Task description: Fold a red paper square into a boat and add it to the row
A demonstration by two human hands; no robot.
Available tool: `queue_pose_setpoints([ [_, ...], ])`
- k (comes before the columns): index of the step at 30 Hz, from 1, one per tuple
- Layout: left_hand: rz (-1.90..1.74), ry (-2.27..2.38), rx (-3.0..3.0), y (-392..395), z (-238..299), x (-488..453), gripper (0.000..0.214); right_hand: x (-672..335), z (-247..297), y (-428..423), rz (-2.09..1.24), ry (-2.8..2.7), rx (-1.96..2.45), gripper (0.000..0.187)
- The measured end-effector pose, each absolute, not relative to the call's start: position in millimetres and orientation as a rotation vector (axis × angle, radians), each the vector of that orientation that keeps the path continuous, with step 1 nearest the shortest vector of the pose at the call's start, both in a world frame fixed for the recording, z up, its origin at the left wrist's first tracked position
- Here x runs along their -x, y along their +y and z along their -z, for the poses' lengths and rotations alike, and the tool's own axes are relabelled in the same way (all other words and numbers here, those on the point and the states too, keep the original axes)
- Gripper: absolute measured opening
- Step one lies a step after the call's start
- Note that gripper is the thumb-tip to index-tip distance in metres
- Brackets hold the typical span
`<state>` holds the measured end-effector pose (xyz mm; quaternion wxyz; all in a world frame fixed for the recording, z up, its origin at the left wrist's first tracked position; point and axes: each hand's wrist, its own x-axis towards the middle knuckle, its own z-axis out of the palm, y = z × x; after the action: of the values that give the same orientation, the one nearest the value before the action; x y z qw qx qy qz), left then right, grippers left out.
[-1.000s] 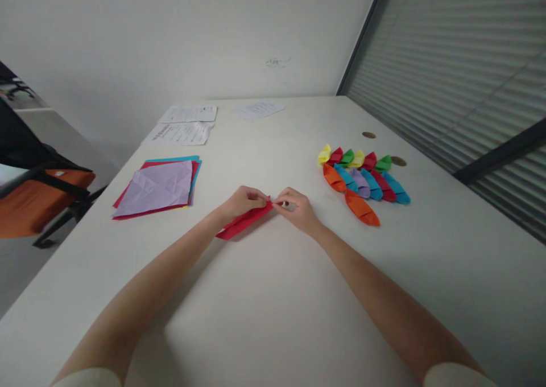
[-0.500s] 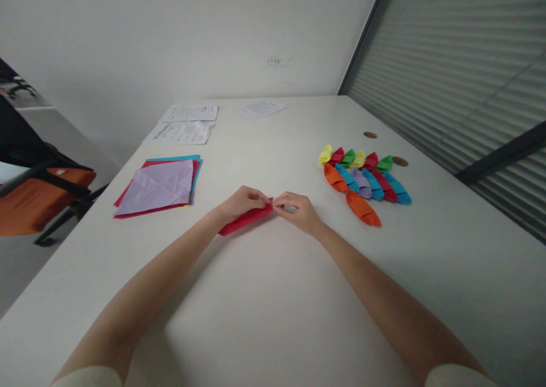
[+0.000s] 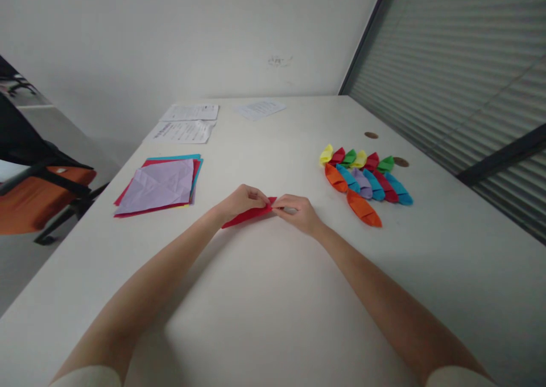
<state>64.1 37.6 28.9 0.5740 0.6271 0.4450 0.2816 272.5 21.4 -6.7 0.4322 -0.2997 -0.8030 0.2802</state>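
Observation:
A narrow folded strip of red paper (image 3: 246,217) lies slanted on the white table, in the middle of the view. My left hand (image 3: 244,200) is closed over it, thumb and fingers pinching the strip close to its right end. At that same end my right hand (image 3: 298,211) pinches the paper's edge between thumb and forefinger. The fingertips of both hands are almost touching. Part of the strip is hidden under my left hand.
Left of my hands sits a stack of coloured paper sheets (image 3: 164,185), lilac on top. Several folded paper pieces (image 3: 363,208) stand in rows at the right. Printed sheets (image 3: 185,131) lie near the back wall. An orange chair (image 3: 42,199) is beyond the table's left edge.
The red paper has turned slightly, its left end now higher and its right tip a little further right. Both hands keep their pinch in nearly the same place.

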Motion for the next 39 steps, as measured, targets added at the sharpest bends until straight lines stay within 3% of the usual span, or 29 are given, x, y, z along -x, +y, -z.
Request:
queue_pose_setpoints([
  [39, -0.632, 0.989, -1.428, 39.8, -29.3, -60.1, 0.017, -273.6, 6.5, 18.4, -0.384, -2.172, 0.602, 0.019],
])
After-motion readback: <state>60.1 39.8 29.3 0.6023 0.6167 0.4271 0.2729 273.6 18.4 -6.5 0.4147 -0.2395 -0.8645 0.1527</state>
